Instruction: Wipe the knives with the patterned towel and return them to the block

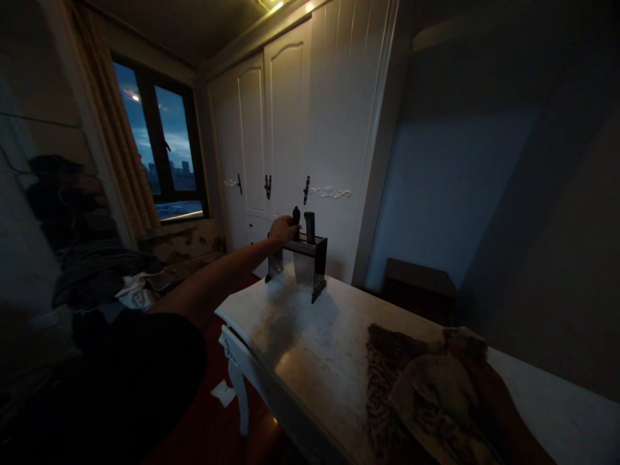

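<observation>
white table [334, 336] below. left arm [227, 268] stretched forward, elbow almost straight. patterned cloth [387, 381] bunched near right. black-framed rack [320, 261] upright at table's far end. right hand [465, 342] at cloth, too dark to tell its fingers. left hand [283, 228] over rack, fingers pinching left 1 of 2 black handles [296, 214]; other handle just beside fingertips.

The left hand [283, 228] grips a black knife handle [296, 215] at a knife rack [320, 257] on a white table [334, 326], just beside a second upright handle [310, 226]. The right hand [465, 347], dim, touches a leopard-print cloth [385, 371]. Behind stands a white wardrobe [339, 110]; left of it, a window [172, 123].
</observation>
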Available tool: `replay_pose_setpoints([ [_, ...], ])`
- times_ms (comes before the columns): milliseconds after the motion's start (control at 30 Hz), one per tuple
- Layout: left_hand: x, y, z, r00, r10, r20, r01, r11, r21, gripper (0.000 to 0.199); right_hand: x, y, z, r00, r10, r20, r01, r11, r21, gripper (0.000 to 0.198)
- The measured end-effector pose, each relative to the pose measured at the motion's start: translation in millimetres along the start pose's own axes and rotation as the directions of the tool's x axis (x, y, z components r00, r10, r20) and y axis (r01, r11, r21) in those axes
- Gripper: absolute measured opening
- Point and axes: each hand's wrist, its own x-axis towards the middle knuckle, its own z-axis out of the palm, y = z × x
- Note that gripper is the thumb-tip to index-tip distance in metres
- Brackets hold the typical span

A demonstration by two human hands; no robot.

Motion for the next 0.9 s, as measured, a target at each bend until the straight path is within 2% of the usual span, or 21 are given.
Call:
replay_pose_setpoints([
  [67, -0.1, 1.4, -1.3, 1.000, 0.004, -0.002, -0.004, 1.000, -0.003, 0.022, -3.3, -3.6, 0.8, 0.995, 0.103, -0.009, -0.103, 0.995, 0.009, 0.046],
  [133, 0.9, 2.6, -2.0, 1.000, 0.006, -0.007, -0.006, 1.000, -0.009, 0.022, -4.4, -4.4, 0.6, 0.991, 0.135, -0.011, -0.134, 0.991, 0.010, 0.049],
  [400, 13.6, 7.8, -8.4, 0.998, 0.000, -0.067, -0.002, 0.999, -0.036, 0.024, 1.6, 3.4, -0.3, 0.987, 0.159, 0.029, -0.159, 0.987, 0.023, 0.048],
  [600, 24.0, 20.8, -24.6, 0.992, -0.008, -0.125, 0.002, 0.999, -0.050, 0.024, 3.4, 3.5, -0.5, 0.988, 0.150, 0.025, -0.150, 0.989, -0.008, 0.061],
  [700, 30.3, 30.0, -33.7, 0.988, -0.004, -0.153, -0.004, 0.999, -0.052, 0.024, 1.7, 0.0, 0.5, 0.986, 0.167, 0.017, -0.167, 0.986, -0.017, 0.060],
  [900, 42.6, 50.9, -52.7, 0.982, 0.014, -0.190, -0.025, 0.998, -0.057, 0.021, 7.5, 4.1, -0.8, 0.996, 0.092, -0.023, -0.093, 0.994, -0.049, 0.053],
])
